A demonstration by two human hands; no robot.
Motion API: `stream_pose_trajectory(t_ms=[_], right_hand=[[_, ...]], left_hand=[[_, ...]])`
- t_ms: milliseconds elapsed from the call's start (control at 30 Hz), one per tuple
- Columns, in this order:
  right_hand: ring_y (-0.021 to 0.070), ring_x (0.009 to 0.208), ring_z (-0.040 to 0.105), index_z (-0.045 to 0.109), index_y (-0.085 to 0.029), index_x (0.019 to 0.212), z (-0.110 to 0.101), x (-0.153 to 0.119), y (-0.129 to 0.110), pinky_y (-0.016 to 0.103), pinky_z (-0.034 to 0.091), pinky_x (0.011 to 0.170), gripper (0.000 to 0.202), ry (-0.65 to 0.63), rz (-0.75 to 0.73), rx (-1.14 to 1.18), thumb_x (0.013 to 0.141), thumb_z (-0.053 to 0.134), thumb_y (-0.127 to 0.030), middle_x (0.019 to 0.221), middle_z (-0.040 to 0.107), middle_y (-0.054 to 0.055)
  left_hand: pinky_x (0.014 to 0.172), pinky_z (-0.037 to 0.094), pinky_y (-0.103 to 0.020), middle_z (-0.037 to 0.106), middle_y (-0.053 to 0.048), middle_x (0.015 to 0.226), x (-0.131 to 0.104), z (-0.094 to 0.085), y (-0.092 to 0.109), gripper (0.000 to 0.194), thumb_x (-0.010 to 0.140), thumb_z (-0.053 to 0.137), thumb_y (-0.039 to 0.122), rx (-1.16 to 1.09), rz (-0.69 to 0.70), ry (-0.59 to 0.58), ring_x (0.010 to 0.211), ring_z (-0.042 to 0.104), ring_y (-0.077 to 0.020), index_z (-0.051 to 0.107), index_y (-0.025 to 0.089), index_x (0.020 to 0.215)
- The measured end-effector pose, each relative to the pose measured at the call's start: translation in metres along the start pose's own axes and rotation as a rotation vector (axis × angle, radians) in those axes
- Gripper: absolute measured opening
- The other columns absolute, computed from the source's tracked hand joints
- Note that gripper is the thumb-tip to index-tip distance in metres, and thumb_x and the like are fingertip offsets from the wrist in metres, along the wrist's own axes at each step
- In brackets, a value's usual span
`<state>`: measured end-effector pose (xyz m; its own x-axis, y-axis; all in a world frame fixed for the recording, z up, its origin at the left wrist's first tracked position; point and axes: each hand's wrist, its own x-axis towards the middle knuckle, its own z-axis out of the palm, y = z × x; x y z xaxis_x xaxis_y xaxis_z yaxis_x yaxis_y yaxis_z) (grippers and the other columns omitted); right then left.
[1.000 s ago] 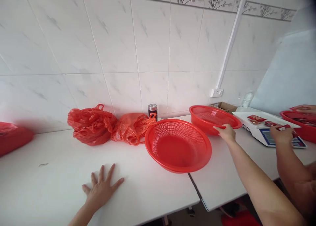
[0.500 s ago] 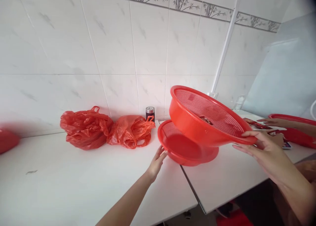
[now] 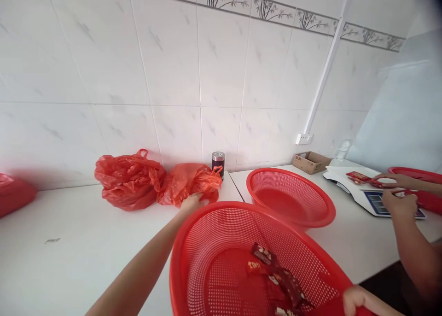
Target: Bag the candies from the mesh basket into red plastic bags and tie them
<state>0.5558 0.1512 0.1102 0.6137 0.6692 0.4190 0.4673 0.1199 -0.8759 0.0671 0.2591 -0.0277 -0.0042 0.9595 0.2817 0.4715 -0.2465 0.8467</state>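
In the head view, my right hand (image 3: 361,301) grips the rim of a red plastic sieve basket (image 3: 221,260), tilted close to me. Several small red and dark wrapped packets (image 3: 288,283) lie inside it, gathered on the lower right. My left hand (image 3: 192,202) reaches past this basket's far rim to a crumpled red plastic bag (image 3: 184,180) and touches its front edge. Its fingers are partly hidden, so their grip does not show. Beyond the held basket, a second red sieve basket (image 3: 290,201) rests on the white table with nothing visible in it.
Another bundle of red bags (image 3: 129,180) lies at the left. A dark flask (image 3: 218,163) with a metal lid stands by the tiled wall. On the right are a cardboard box (image 3: 311,163) and a white scale (image 3: 359,191), where a co-worker's hands (image 3: 400,203) handle red packaging.
My right hand has brought the upper basket down and towards me, off the other basket. My left hand has left the lower basket's rim and moved to the red bag.
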Motion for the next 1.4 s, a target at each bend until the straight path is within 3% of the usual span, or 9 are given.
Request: stream_pose_trajectory(t_ms=[100,267,433,533,667,867,1033,1200,1400], right_hand=[[0.0423,0.099,0.062,0.041,-0.051,0.122,-0.003,-0.029,0.015,0.054,0.051,0.053,0.066,0.039,0.011,-0.142,0.059,0.060,-0.050,0.102,0.067,0.005],[0.0377,0.098,0.064,0.048,-0.055,0.115,0.022,-0.163,0.046,0.048,0.053,0.051,0.055,-0.197,0.084,-0.180,0.063,0.061,-0.044,0.095,0.070,0.002],[0.0294,0.094,0.068,0.053,-0.040,0.118,0.069,-0.243,0.050,0.038,0.059,0.067,0.054,-0.312,0.136,-0.146,0.066,0.061,-0.053,0.107,0.068,0.001],[0.0260,0.092,0.069,0.041,-0.029,0.135,0.089,-0.259,0.040,0.033,0.057,0.073,0.070,-0.385,0.186,-0.074,0.074,0.056,-0.061,0.112,0.067,0.009],[0.0196,0.061,0.066,0.040,-0.026,0.134,0.104,-0.277,0.021,0.031,0.055,0.065,0.065,-0.574,0.226,0.114,0.081,0.053,-0.061,0.080,0.069,0.004],[0.0222,0.097,0.064,0.057,-0.022,0.109,0.154,-0.302,-0.027,0.035,0.053,0.087,0.034,-0.869,-0.026,0.298,0.088,0.053,-0.048,0.102,0.066,0.009],[0.0250,0.123,0.049,0.043,-0.025,0.134,0.194,-0.326,-0.053,0.042,0.042,0.103,0.058,-0.954,-0.288,0.230,0.081,0.065,-0.033,0.133,0.052,0.010],[0.0164,0.082,0.059,0.065,-0.024,0.094,0.183,-0.334,-0.057,0.028,0.050,0.075,0.021,-1.179,-0.448,0.309,0.081,0.055,-0.012,0.087,0.062,0.002],[0.0129,0.076,0.056,0.070,-0.026,0.096,0.166,-0.310,-0.044,0.024,0.046,0.069,0.042,-1.377,-0.672,0.158,0.075,0.048,0.003,0.085,0.060,0.000]], left_hand=[[0.085,0.051,-0.042,0.060,-0.008,0.117,0.019,-0.012,-0.005,0.031,0.092,0.054,0.033,-0.150,-0.056,0.057,0.101,0.060,-0.0218,0.059,0.014,0.116],[0.084,0.049,-0.032,0.066,-0.009,0.112,0.039,-0.049,0.019,0.033,0.081,0.064,0.036,-0.538,-0.044,0.253,0.093,0.063,-0.0158,0.064,0.015,0.107],[0.074,0.050,-0.025,0.066,-0.006,0.107,0.006,-0.098,0.052,0.038,0.073,0.069,0.041,-0.807,0.026,0.364,0.083,0.062,-0.0124,0.065,0.019,0.103],[0.064,0.048,-0.019,0.064,0.000,0.087,-0.049,-0.112,0.054,0.026,0.069,0.076,0.033,-0.923,-0.005,0.379,0.073,0.059,-0.0096,0.064,0.018,0.088],[0.062,0.049,-0.018,0.060,0.006,0.077,-0.136,-0.103,0.038,0.031,0.069,0.078,0.028,-0.859,-0.151,0.380,0.068,0.059,-0.0087,0.052,0.022,0.084],[0.073,0.054,-0.032,0.067,-0.003,0.088,-0.217,-0.070,0.023,0.048,0.067,0.076,0.040,-0.623,-0.346,0.184,0.082,0.065,-0.0207,0.055,0.023,0.107],[0.069,0.052,-0.030,0.066,-0.006,0.088,-0.244,-0.059,0.019,0.021,0.076,0.067,0.038,-0.496,-0.316,-0.013,0.078,0.062,-0.0201,0.068,0.020,0.085],[0.073,0.052,-0.035,0.061,-0.005,0.072,-0.249,-0.072,0.010,0.020,0.076,0.060,0.031,-0.246,-0.217,0.045,0.071,0.058,-0.0207,0.061,0.021,0.058],[0.103,0.036,-0.044,0.061,-0.003,0.068,-0.231,-0.094,-0.015,0.022,0.071,0.050,0.017,0.253,-0.042,0.117,0.075,0.057,-0.0225,0.069,0.027,0.073]])
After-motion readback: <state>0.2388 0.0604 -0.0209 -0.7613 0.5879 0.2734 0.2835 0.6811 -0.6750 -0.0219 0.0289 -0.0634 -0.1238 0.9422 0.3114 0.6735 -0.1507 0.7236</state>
